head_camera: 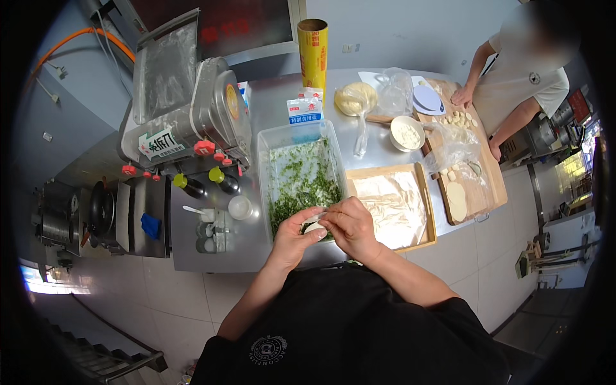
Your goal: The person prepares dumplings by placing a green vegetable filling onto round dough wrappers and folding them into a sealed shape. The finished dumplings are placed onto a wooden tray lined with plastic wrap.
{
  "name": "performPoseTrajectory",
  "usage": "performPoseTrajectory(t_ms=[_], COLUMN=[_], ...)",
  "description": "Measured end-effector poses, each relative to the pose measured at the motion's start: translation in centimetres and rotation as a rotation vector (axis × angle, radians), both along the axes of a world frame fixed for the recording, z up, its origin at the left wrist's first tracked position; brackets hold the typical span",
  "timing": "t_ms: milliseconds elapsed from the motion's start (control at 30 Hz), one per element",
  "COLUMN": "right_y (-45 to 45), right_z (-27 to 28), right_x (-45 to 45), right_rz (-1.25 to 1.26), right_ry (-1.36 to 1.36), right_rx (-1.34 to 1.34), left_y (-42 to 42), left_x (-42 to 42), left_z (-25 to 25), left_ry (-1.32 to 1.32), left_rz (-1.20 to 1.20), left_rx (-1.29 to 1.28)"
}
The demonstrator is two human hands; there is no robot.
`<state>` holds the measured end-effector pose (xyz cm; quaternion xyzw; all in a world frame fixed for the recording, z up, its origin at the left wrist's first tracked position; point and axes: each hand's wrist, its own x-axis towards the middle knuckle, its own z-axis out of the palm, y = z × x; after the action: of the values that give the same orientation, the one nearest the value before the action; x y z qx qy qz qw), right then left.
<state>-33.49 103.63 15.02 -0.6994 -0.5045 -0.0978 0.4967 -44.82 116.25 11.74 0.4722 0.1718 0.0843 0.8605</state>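
My left hand cups a small pale dough wrapper with dark green filling showing inside it. The fingertips of my right hand pinch the wrapper's edge on its right side. Both hands are over the near edge of a clear plastic tub that holds chopped green filling. To the right of the tub lies a wooden tray lined with a shiny sheet. Flat dough rounds and small dough pieces lie on a wooden board farther right.
A dough-rolling machine and bottles with yellow-green caps stand left. Behind the tub are a salt packet and a yellow roll. A bowl, bagged dough and scale stand right; another person leans over the board.
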Motion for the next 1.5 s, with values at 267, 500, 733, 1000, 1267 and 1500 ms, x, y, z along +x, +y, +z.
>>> performPoseTrajectory(t_ms=[267,500,733,1000,1267,1500], right_y=[-1.1,-1.6,-1.6,-1.3,-1.7,-2.0], right_z=[0.4,-0.8,-1.1,-0.3,0.4,0.8], right_x=[0.2,0.6,0.6,0.2,-0.4,-0.8], right_rz=[-0.011,0.525,0.541,0.418,0.387,0.362], right_ry=[0.154,1.338,1.583,1.411,1.366,1.329], right_rx=[-0.123,-0.083,0.267,0.415,0.427,0.41], left_y=[0.1,1.0,0.5,-2.1,-3.4,-3.5], left_x=[0.1,1.2,1.8,0.5,0.4,0.1], left_z=[0.7,4.0,8.5,5.1,6.0,7.5], left_ry=[0.014,0.046,0.102,-0.004,-0.038,0.0], left_rz=[-0.052,-0.181,-0.086,0.065,0.308,0.333], left_rx=[0.066,0.468,0.796,0.493,0.965,1.142])
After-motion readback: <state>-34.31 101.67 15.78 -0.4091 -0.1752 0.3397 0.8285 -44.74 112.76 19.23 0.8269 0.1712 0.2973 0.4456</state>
